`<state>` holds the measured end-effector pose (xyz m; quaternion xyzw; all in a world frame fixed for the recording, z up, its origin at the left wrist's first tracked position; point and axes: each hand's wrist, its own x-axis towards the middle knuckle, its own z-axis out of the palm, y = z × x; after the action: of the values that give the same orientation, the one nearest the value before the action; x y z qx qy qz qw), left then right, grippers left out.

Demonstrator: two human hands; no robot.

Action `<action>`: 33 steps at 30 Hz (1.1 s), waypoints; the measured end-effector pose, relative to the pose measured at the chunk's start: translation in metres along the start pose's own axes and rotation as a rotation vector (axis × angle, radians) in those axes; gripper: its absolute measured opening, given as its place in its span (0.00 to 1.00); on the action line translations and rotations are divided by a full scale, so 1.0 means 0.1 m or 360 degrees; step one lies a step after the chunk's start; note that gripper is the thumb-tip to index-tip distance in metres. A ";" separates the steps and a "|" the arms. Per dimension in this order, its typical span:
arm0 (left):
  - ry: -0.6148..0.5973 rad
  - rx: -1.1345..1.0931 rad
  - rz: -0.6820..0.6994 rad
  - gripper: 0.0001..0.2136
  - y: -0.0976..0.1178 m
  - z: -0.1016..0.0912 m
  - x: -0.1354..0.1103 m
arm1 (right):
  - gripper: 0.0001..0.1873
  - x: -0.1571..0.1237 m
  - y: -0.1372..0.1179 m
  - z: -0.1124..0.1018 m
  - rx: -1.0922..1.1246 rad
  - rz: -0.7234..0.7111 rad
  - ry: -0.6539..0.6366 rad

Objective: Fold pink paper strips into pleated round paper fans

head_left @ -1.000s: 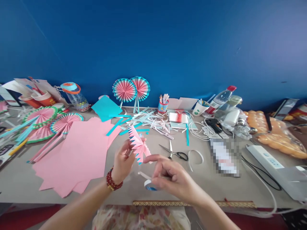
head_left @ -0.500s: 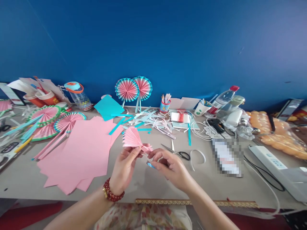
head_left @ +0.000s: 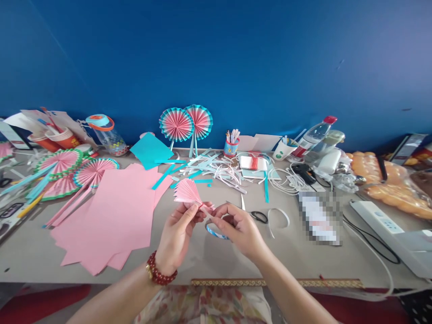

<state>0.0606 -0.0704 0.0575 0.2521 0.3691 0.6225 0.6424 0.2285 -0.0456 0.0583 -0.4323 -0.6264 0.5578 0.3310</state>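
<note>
My left hand (head_left: 182,222) pinches a pink pleated paper fan (head_left: 188,191) near its narrow end, and the folds spread out above my fingers. A bit of red thread shows around the gathered part. My right hand (head_left: 240,229) is closed on a roll of tape (head_left: 216,231) with a blue-and-white ring, held just to the right of the fan. A pale strip reaches from the right fingertips towards the fan's gathered end. Behind my right hand lie scissors (head_left: 259,217), partly hidden by it.
Pink paper sheets (head_left: 124,211) lie to the left, beside finished round fans (head_left: 96,172). Paper strips (head_left: 209,164) are heaped at the back. Red thread is wound on a white card (head_left: 248,163). A bottle (head_left: 312,137) and a power strip (head_left: 381,225) stand on the right.
My right hand has come closer to my left, and its fingers now meet the fan's narrow end. More of the tape roll's ring shows. The view has shifted slightly.
</note>
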 end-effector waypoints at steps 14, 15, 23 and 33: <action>0.0067 0.0125 0.0077 0.07 -0.09 0.02 0.05 | 0.10 0.07 0.06 0.01 -0.0142 -0.0015 0.0101; 0.0069 0.0161 0.0092 0.07 -0.11 0.01 0.06 | 0.10 0.08 0.06 0.01 -0.0138 -0.0006 0.0093; 0.0100 0.0436 0.0212 0.07 -0.19 -0.05 0.13 | 0.12 0.11 0.07 0.02 -0.0144 0.0028 0.0101; 0.0176 0.0629 0.0381 0.08 -0.14 -0.05 0.19 | 0.11 0.06 0.05 0.07 -0.0201 0.0080 0.0155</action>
<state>0.0647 -0.0541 0.0408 0.3805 0.4859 0.6228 0.4809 0.2204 -0.0435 0.0514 -0.4947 -0.6324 0.5036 0.3191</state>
